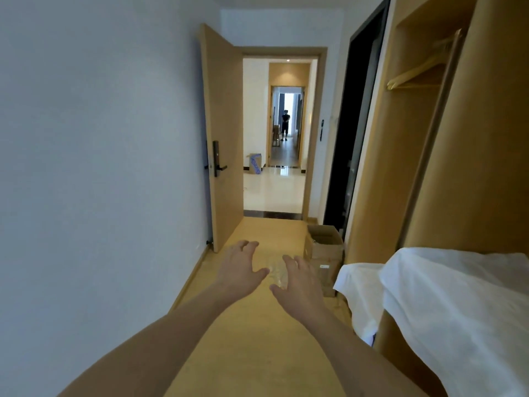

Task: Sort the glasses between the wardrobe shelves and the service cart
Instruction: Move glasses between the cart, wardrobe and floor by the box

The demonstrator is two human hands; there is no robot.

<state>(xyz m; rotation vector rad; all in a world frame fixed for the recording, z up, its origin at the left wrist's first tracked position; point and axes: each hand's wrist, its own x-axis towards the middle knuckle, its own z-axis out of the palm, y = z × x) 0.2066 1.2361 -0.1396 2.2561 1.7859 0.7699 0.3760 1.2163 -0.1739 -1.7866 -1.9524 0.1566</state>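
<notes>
Head cam: both arms were stretched fwd over the yellowish floor (252,353) of a narrow entry passage. Left hand (239,269) and right hand (297,285) were both spread, fingers loosely splayed, gripping nothing. Between them, a little beyond, a faint clear shape looked like a glass (277,272); too blurred to say whether it stood on the floor or was touched by either hand. Wardrobe (429,124) stood to the right w/ hangers on its rail; a white cloth (458,305) draped something at lower right. An open cardboard box (325,242) sat by the wardrobe base, and the open door (223,138) showed a corridor w/ a person far off. Judgement: glass prob. light, rigid, slick and breakable, hard to see; best taken around the mid-wall w/ thumb opposite fingers, not by the rim.
</notes>
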